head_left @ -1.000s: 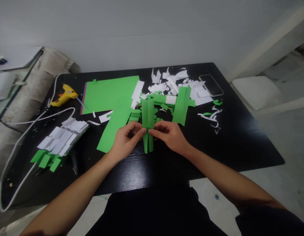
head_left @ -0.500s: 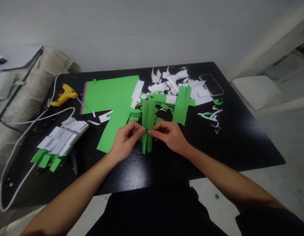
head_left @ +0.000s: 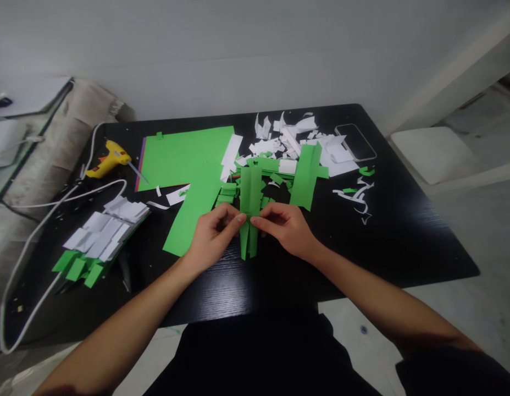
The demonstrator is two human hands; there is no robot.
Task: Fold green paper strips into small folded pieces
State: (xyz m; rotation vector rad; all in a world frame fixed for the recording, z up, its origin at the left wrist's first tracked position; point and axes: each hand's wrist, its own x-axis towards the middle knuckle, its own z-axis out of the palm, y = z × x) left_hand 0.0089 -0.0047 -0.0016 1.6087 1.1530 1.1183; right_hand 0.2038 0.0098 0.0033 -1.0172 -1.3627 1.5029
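Between my hands stands a folded strip of green paper (head_left: 250, 190), creased lengthwise, its lower end split into two flaps. My left hand (head_left: 216, 231) pinches its left edge between thumb and fingers. On the opposite edge, my right hand (head_left: 286, 226) pinches the same strip at about the same height. The fingertips behind the paper are partly hidden. Just beyond my right hand lies another folded green paper piece (head_left: 305, 179). A long green paper sheet (head_left: 193, 217) lies beside my left hand, and small green cut pieces (head_left: 227, 192) sit behind the held strip.
On the black table (head_left: 362, 242), a yellow glue gun (head_left: 110, 159) with a white cord rests at left. Nearer is a layered white-and-green paper piece (head_left: 109, 231). A large green sheet (head_left: 176, 157), white paper scraps (head_left: 280, 140) and a phone (head_left: 355, 142) lie toward the back.
Both hands keep their pinch on the green paper strip. Apart from a very slight shift of the whole view, little differs.
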